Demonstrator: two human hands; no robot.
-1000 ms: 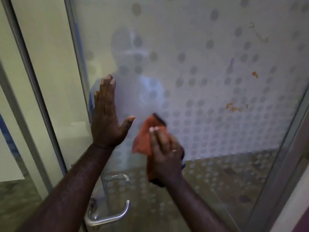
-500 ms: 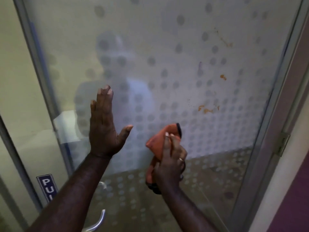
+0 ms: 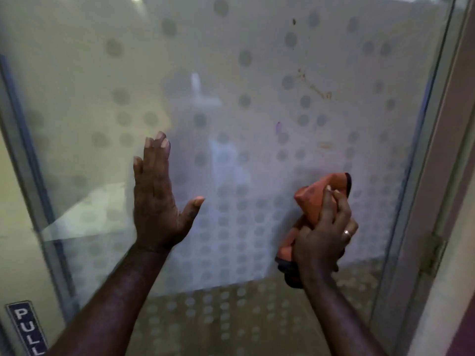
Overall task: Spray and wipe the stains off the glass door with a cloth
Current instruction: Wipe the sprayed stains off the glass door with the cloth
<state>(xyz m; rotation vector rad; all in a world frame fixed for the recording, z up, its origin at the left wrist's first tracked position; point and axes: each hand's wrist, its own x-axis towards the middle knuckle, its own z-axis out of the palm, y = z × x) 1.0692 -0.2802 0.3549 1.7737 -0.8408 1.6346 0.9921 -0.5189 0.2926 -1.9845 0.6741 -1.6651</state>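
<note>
While bunched in the right hand (image 3: 324, 233), the orange cloth (image 3: 317, 201) lies pressed to the glass door (image 3: 231, 73).
Soft, light, crushable; best held mid-fold, fingers curled round it as now. Long axis runs upward from the grip, tip toward faint stains (image 3: 320, 91) above. Left hand (image 3: 156, 199) flat on glass, well aside.

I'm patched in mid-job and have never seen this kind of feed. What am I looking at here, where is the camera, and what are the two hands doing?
There is no machine: the camera sits on a person's head, looking forward and down at their own bare hands. In front is a frosted glass door patterned with grey dots. The left hand lies flat and open against the glass. The right hand grips a bunched orange cloth against the pane. Brownish stains and a faint orange smear remain above the cloth. A PULL sign sits at lower left.
</note>
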